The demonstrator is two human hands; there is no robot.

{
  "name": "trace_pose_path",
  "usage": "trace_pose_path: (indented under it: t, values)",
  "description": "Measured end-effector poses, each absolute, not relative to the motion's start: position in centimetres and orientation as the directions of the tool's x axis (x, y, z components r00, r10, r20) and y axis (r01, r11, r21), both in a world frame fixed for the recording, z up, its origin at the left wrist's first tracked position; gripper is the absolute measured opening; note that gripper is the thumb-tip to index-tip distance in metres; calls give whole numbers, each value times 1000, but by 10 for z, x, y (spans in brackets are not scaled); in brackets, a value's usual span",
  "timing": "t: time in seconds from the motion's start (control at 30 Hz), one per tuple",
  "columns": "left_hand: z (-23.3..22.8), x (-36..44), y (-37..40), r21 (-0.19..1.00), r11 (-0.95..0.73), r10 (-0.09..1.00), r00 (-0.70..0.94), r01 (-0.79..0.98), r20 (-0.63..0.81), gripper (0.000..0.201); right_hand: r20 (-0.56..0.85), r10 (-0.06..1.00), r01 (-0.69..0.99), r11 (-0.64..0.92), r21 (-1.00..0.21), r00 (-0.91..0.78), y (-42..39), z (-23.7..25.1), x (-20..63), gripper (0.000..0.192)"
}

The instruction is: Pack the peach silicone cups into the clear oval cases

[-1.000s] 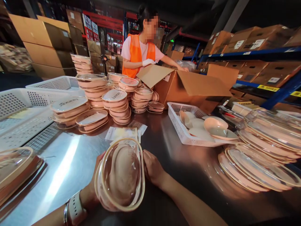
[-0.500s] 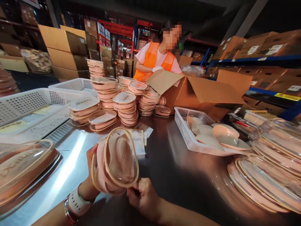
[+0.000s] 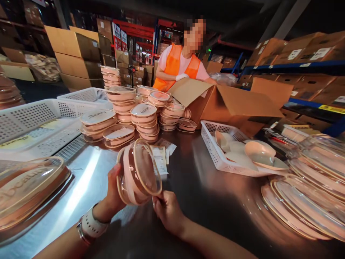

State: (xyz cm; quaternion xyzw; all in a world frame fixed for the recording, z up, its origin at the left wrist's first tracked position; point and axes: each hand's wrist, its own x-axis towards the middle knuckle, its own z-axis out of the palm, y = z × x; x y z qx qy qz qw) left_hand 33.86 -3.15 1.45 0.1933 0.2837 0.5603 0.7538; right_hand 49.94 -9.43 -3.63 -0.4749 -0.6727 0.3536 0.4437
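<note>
My left hand (image 3: pixel 111 192), with a white-strapped watch on its wrist, is wrapped round a clear oval cosmetic pouch (image 3: pixel 134 176) with pink sides and beige piping. The pouch is held tilted above the metal table (image 3: pixel 188 201), its see-through face turned to the right. At its lower right edge my right hand (image 3: pixel 169 210) is closed in a pinch; the exact part between thumb and finger is hidden. Behind the pouch lie printed paper slips (image 3: pixel 160 158). Further back stand stacks of similar pouches (image 3: pixel 145 120), some with lettering on top.
White perforated baskets (image 3: pixel 64 108) stand at left, near another large pouch (image 3: pixel 32 190). A white basket (image 3: pixel 215 153) at right holds pale cup-like pieces (image 3: pixel 260 153). More pouches (image 3: pixel 299 205) pile at far right. Behind an open carton (image 3: pixel 229 104) a person in an orange vest (image 3: pixel 175 64) leans.
Both hands have lifted slightly and moved right and away with the pouch. The pouch has turned so more of its pink side shows. The right hand stays at its edge.
</note>
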Motion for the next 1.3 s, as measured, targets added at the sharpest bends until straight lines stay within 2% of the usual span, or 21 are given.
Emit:
trace_pose_path:
  t: [0.1, 0.23, 0.33, 0.47, 0.57, 0.7, 0.77, 0.83, 0.9, 0.97, 1.03, 1.07, 1.13, 1.2, 1.23, 1.3]
  values:
    - [12, 342, -34, 586, 246, 961, 118, -772, -248, 54, 395, 882, 483, 470, -738, -255, -99, -36, 496, 26]
    - [13, 341, -34, 553, 296, 945, 155, -779, -288, 59, 400, 856, 533, 517, -670, -328, -100, -40, 496, 28]
    - [18, 340, -29, 545, 286, 949, 155, -788, -274, 59, 341, 888, 575, 459, -677, -308, -90, -41, 502, 33]
    - [22, 337, -23, 555, 271, 950, 127, -787, -284, 56, 294, 940, 607, 336, -720, -172, -70, -41, 510, 34]
    - [20, 334, -17, 535, 314, 942, 185, -784, -281, 48, 272, 939, 594, 344, -727, -211, -69, -44, 508, 31]
    - [13, 335, -15, 522, 294, 955, 270, -800, -125, 46, 256, 920, 553, 385, -739, -298, -87, -46, 493, 25]
    - [7, 340, -20, 560, 249, 963, 266, -791, -52, 48, 215, 925, 486, 351, -801, -313, -98, -42, 486, 26]
    - [0, 348, -27, 623, 162, 970, 240, -766, 44, 47, 126, 944, 374, 241, -896, -306, -106, -35, 482, 29]
    - [-8, 353, -31, 686, 49, 967, 206, -726, 150, 47, 2, 955, 208, 67, -976, -296, -110, -27, 480, 37]
    - [-17, 354, -30, 727, -70, 958, 158, -683, 241, 51, -84, 958, 23, -81, -996, -273, -112, -18, 482, 48]
    - [-25, 350, -24, 748, -179, 946, 97, -639, 309, 63, -116, 950, -126, -158, -979, -290, -112, -12, 486, 56]
    - [-29, 347, -19, 764, -265, 923, 73, -589, 377, 73, -112, 948, -179, -170, -969, -299, -112, -10, 489, 58]
    - [-37, 342, -9, 764, -501, 813, 83, -408, 577, 85, -97, 954, -263, -175, -949, -284, -113, -7, 496, 59]
    - [-44, 340, -2, 662, -729, 640, 169, -172, 749, 77, -90, 970, -310, -159, -937, -226, -112, -7, 503, 57]
    - [-47, 340, 0, 599, -797, 573, 214, -77, 791, 72, -84, 977, -307, -142, -941, -197, -111, -8, 507, 57]
    - [-51, 343, -1, 526, -850, 515, 240, 19, 823, 70, -14, 986, -180, -44, -983, -165, -107, -10, 516, 56]
